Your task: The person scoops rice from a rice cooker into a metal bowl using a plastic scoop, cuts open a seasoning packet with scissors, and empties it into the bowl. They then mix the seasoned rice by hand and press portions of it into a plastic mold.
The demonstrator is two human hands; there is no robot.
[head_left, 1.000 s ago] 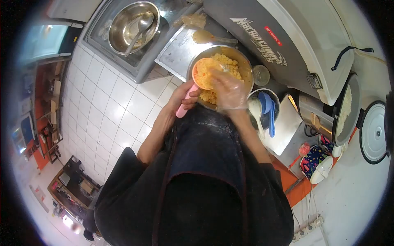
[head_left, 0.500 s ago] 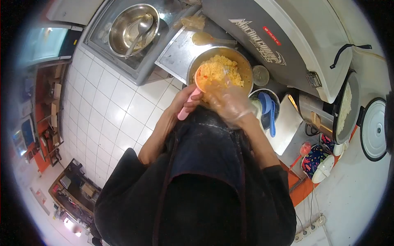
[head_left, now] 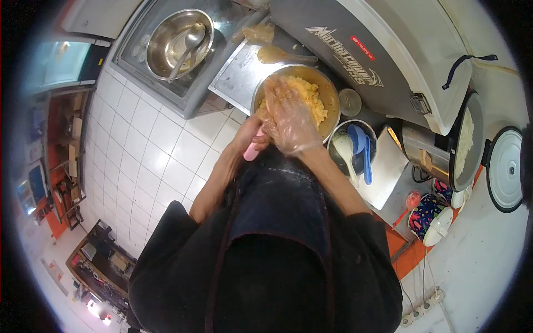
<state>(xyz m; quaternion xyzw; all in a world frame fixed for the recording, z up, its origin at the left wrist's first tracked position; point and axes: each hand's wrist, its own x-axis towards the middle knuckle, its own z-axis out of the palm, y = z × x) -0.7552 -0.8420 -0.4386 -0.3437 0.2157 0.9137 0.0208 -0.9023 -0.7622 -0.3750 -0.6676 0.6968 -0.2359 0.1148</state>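
My left hand (head_left: pixel 250 136) grips the pink handle (head_left: pixel 255 146) of a scoop, whose cup is hidden under my other hand. My right hand (head_left: pixel 287 119), in a clear plastic glove, lies flat over the scoop with its fingers stretched out. Both hands are at the near left side of a metal bowl (head_left: pixel 331 105). Yellow rice (head_left: pixel 308 95) with small orange bits fills part of that bowl.
Up left, a steel bowl (head_left: pixel 157 54) holds a large spoon. A wooden-coloured spatula (head_left: pixel 273 54) lies behind the rice bowl. To the right are a glass (head_left: pixel 350 102), a pot with blue spoons (head_left: pixel 367 145), a rice cooker (head_left: pixel 425 145) and a grey cooler box (head_left: pixel 333 33).
My right hand has moved up and left from the near side of the rice bowl onto the scoop. The scoop's cup, heaped with rice half a second ago, is now covered.
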